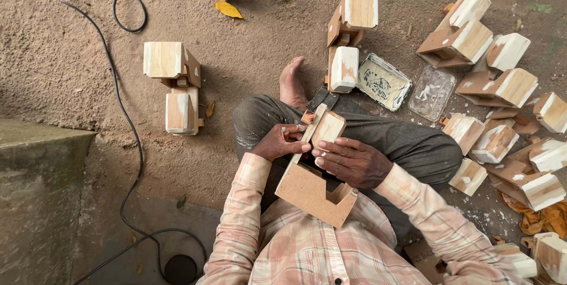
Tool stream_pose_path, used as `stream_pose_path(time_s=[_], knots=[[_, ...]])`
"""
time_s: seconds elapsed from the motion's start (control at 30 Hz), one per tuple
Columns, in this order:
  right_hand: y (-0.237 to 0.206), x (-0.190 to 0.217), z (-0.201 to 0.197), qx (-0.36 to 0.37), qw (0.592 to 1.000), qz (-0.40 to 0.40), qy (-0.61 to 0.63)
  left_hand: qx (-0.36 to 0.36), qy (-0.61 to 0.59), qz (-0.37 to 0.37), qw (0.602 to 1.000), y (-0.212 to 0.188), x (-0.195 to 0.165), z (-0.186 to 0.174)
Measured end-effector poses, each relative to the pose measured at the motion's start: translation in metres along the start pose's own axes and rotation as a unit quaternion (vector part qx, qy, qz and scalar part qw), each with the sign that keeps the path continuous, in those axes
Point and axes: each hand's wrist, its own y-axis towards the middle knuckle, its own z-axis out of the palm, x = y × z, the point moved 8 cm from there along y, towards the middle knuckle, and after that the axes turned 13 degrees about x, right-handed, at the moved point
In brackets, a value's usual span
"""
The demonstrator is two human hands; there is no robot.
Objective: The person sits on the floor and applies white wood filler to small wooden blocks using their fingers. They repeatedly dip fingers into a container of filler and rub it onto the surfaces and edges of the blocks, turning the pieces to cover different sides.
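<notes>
I sit cross-legged on the ground with a wooden box-like piece (313, 187) resting on my lap. My left hand (280, 141) grips its upper left edge, with a small brown scrap at the fingertips. My right hand (351, 161) lies flat on the piece's pale upper face (328, 128), fingers spread against it. Both hands touch the same piece.
Several similar wooden pieces smeared with white filler lie heaped at the right (502, 87). A white tub of filler (384, 82) and a clear lid (433, 92) sit by my knee. More pieces stand at the left (174, 87) and ahead (352, 22). A black cable (121, 102) curves along the left.
</notes>
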Motion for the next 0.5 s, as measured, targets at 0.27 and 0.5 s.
stream_pose_path(time_s=[0.27, 0.5], knots=[[-0.015, -0.01, 0.01, -0.02, 1.0, -0.011, -0.01, -0.006, -0.037, -0.02, 0.999, -0.002, -0.001, 0.004], [-0.038, -0.011, -0.004, -0.112, 0.993, 0.022, 0.035, -0.013, -0.035, -0.041, 0.998, -0.002, 0.011, -0.004]])
